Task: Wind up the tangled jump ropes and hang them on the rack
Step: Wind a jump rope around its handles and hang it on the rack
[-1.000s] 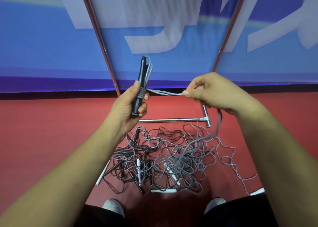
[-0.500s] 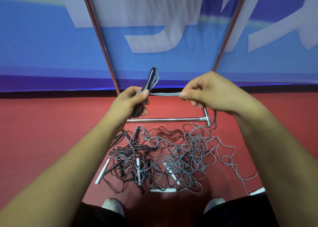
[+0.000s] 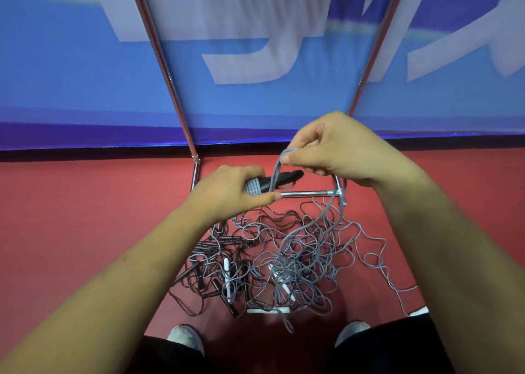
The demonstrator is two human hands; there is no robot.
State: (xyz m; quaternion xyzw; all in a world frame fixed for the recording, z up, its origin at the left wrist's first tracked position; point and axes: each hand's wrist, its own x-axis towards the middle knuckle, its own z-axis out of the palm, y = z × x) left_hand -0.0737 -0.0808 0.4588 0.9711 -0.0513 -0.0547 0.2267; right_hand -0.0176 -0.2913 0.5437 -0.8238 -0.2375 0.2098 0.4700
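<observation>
Grips handle [image 3: 279, 178] in left hand [image 3: 227, 192], fingers curled round it, black tip pointing to 3 o'clock. Pinches grey rope [image 3: 329, 214] between thumb and forefinger of right hand [image 3: 335, 152], at 1 o'clock of the handle, other fingers curled in. Leads a loop of rope down over the handle. A few tight grey turns [image 3: 253, 187] on the handle already, just beside the left thumb. Rest of that rope trailing toward 6 o'clock into the pile [image 3: 255, 260] on the floor [image 3: 85, 217].

Progress: early, by the look of it. One rope part wound, with plenty of slack to take in. Nothing seen hanging on the rack [image 3: 304, 194], but its top is out of frame, so cannot tell for sure. Pile a tangle of grey and dark ropes mixed with loose handles [image 3: 226, 271], black and white, at 6 o'clock of the hands, between the rack's bottom bar and the shoes [image 3: 184, 339]. One grey strand straying off to 4 o'clock.

Left to do, as a judgement: finish winding this rope, free its far end from the tangle, hang it on the rack, then repeat for every rope in the pile. Likely snag: slack catching on other ropes when drawn up.
</observation>
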